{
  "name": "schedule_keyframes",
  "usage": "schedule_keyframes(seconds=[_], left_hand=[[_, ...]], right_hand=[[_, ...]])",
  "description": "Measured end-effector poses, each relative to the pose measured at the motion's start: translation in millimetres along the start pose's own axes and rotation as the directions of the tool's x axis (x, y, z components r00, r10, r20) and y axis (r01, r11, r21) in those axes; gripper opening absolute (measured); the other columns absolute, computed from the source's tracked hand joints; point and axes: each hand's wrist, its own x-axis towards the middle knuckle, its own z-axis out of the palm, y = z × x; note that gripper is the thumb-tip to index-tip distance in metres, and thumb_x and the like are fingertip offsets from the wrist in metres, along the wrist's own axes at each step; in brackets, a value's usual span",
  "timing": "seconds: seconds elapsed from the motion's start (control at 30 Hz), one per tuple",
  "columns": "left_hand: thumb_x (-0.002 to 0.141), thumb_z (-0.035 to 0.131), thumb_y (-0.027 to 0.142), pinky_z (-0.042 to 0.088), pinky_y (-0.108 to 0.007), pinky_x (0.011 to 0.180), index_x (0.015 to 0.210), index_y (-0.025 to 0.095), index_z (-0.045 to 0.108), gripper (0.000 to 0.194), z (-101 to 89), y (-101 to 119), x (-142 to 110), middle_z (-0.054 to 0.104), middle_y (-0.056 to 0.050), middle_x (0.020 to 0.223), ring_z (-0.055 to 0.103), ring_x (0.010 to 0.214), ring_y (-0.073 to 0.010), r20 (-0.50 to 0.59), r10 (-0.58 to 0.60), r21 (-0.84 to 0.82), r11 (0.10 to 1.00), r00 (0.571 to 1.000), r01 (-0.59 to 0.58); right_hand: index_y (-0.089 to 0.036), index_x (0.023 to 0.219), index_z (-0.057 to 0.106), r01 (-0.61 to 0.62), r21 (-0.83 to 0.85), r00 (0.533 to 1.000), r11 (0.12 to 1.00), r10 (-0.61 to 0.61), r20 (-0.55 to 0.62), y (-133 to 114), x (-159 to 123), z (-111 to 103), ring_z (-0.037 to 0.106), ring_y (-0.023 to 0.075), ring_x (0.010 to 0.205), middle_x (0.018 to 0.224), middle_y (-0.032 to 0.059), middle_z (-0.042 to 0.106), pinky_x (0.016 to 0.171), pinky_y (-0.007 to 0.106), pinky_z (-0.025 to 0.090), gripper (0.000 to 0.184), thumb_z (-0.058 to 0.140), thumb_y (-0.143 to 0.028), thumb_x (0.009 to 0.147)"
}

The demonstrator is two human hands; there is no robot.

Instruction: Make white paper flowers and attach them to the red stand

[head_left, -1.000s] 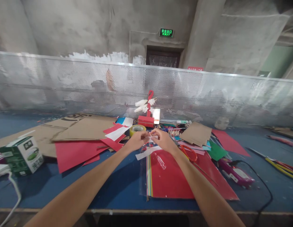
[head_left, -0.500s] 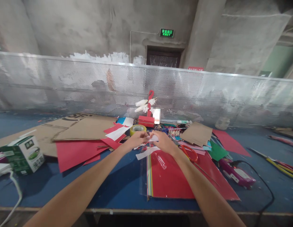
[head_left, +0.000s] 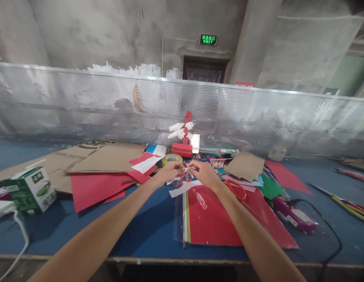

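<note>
My left hand (head_left: 170, 173) and my right hand (head_left: 203, 172) meet in the middle of the table. Between their fingertips they pinch a small piece of white paper (head_left: 188, 170); both are closed on it. Just below them a white paper strip (head_left: 185, 188) lies across the corner of a stack of coloured paper (head_left: 214, 219) with a red top sheet. A clear plastic tube (head_left: 200, 199) rests on that stack. Behind my left hand stands a yellow roll of tape (head_left: 172, 159). Red-handled scissors (head_left: 235, 189) lie by my right forearm.
Cardboard (head_left: 107, 157) and red paper (head_left: 96, 190) cover the left side, with a green carton (head_left: 31, 191) beyond. A red stand with white flowers (head_left: 182, 150) is at the back. On the right lie a purple glue gun (head_left: 296, 215) and pliers (head_left: 343, 201). A perforated metal screen (head_left: 243, 113) closes off the far edge.
My fingers have shifted on the white paper, which now shows as a thinner strip between them. My right hand has turned slightly. The objects on the table stay put.
</note>
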Motion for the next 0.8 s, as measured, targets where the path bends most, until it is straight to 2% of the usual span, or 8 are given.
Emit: schedule_keyframes(seconds=[0.2, 0.4, 0.6, 0.7, 0.8], left_hand=[[0.072, 0.067, 0.038, 0.039, -0.023, 0.055, 0.078, 0.013, 0.065, 0.026, -0.3, 5, -1, 0.057, 0.001, 0.064, 0.049, 0.058, -0.0113, 0.06, -0.029, -0.045, 0.998, 0.998, 0.032], [0.075, 0.065, 0.039, 0.035, -0.023, 0.055, 0.075, 0.014, 0.062, 0.025, 0.9, 11, -3, 0.052, 0.002, 0.063, 0.046, 0.057, -0.0101, 0.056, 0.011, -0.07, 0.997, 0.998, -0.007], [0.073, 0.068, 0.038, 0.041, -0.024, 0.059, 0.074, 0.014, 0.06, 0.025, 3.7, 21, -9, 0.055, 0.002, 0.064, 0.05, 0.058, -0.0107, 0.055, -0.088, -0.181, 0.979, 0.995, 0.096], [0.073, 0.069, 0.037, 0.043, -0.024, 0.059, 0.075, 0.014, 0.061, 0.024, 4.0, 23, -10, 0.057, 0.001, 0.065, 0.052, 0.058, -0.0106, 0.057, -0.146, -0.232, 0.96, 0.988, 0.155], [0.072, 0.07, 0.035, 0.043, -0.024, 0.059, 0.074, 0.014, 0.061, 0.023, 4.3, 22, -9, 0.057, 0.001, 0.064, 0.052, 0.058, -0.0103, 0.047, -0.159, -0.251, 0.954, 0.986, 0.166]], right_hand=[[-0.022, 0.085, 0.074, -0.024, 0.014, 0.999, 1.0, 0.025, -0.032, 4, 2, 0, 0.062, 0.016, 0.068, 0.079, 0.0017, 0.073, 0.067, 0.025, 0.041, 0.02, 0.059, -0.035, 0.088], [-0.022, 0.097, 0.074, -0.092, 0.148, 0.994, 0.985, 0.1, -0.052, 7, 2, 4, 0.065, 0.0179, 0.068, 0.08, 0.0024, 0.074, 0.065, 0.026, 0.047, 0.023, 0.06, -0.037, 0.087], [-0.027, 0.092, 0.077, -0.018, 0.021, 0.999, 1.0, 0.019, -0.043, 12, 3, 2, 0.069, 0.0223, 0.087, 0.096, 0.0035, 0.076, 0.082, 0.032, 0.049, 0.019, 0.059, -0.034, 0.089], [-0.027, 0.093, 0.077, 0.013, -0.001, 1.0, 1.0, -0.013, -0.011, 11, 4, 1, 0.069, 0.0226, 0.091, 0.099, 0.004, 0.075, 0.083, 0.033, 0.049, 0.018, 0.06, -0.03, 0.089], [-0.025, 0.092, 0.077, 0.011, -0.042, 1.0, 0.999, -0.012, -0.006, 11, 5, 0, 0.069, 0.0225, 0.09, 0.097, 0.005, 0.075, 0.082, 0.032, 0.048, 0.017, 0.061, -0.028, 0.088]])
